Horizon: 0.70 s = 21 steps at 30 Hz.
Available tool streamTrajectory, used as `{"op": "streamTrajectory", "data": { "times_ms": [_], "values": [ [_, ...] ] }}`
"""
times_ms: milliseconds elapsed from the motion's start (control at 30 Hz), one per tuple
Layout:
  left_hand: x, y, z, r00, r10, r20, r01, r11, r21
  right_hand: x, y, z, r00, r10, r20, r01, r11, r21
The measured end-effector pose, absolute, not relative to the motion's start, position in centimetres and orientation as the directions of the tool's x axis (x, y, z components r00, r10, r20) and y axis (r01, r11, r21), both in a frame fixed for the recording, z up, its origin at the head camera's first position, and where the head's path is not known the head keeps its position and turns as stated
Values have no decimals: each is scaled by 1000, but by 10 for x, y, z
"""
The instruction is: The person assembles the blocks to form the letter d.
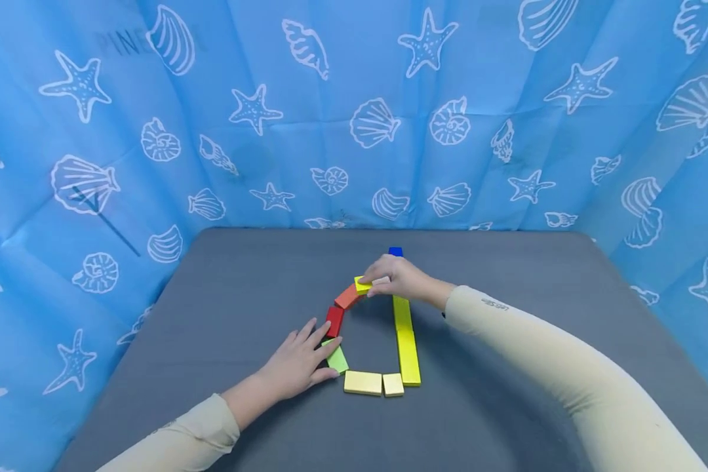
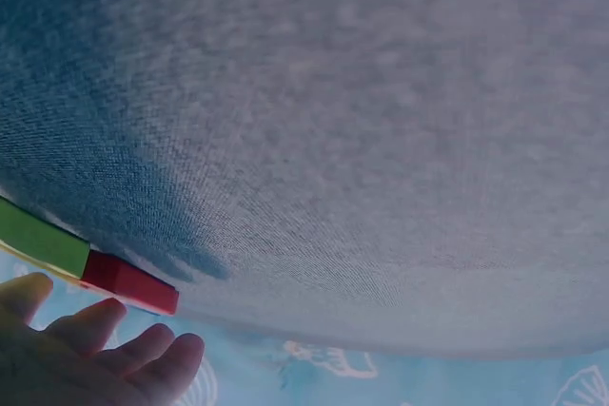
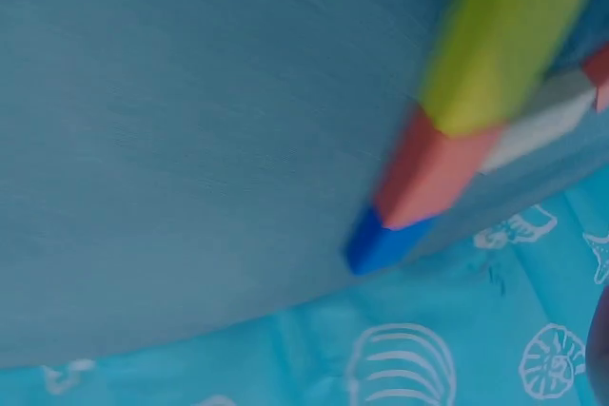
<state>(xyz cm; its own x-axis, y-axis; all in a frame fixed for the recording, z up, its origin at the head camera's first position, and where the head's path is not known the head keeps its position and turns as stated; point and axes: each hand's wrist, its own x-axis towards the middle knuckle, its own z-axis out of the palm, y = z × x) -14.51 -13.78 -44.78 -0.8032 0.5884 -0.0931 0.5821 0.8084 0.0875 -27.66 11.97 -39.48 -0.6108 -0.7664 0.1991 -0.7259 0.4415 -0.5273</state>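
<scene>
Coloured blocks lie in a loop on the table. My left hand [image 1: 292, 367] has its fingers spread at the loop's left side, by the light green block [image 1: 337, 360] and the red block [image 1: 334, 321]. In the left wrist view, its fingertips [image 2: 88, 322] show beside these two. At the top of the loop, my right hand [image 1: 404, 278] pinches a small yellow block [image 1: 362, 286] between thumb and fingers. An orange-red block [image 1: 347, 297] adjoins it at the lower left. A whitish block [image 3: 542, 125] is partly covered by this hand in the head view.
A long yellow strip [image 1: 407, 341] forms the right side, with a salmon block [image 3: 433, 173] and a blue block [image 1: 395, 252] beyond it. Pale yellow blocks [image 1: 362, 383] line the near side. Behind the grey table [image 1: 242, 275] hangs a blue shell-print curtain [image 1: 330, 151].
</scene>
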Motion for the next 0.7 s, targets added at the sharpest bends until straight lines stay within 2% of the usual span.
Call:
{"op": "streamTrajectory", "data": {
  "times_ms": [100,467,600,700],
  "values": [
    [-147,-134,-448,-809,582,-82,577,813,80,-255,144,-398,-596,-758,264,-760,426,-491],
    [-142,-133,-444,-815,578,-45,567,811,141,-168,202,-427,-458,-748,479,-877,292,-382],
    [-142,-131,-445,-820,570,-52,555,814,170,-143,214,-436,-412,-766,493,-901,262,-347],
    [-143,-130,-446,-822,568,-54,551,814,184,-130,220,-442,-401,-799,448,-906,273,-323]
  ]
}}
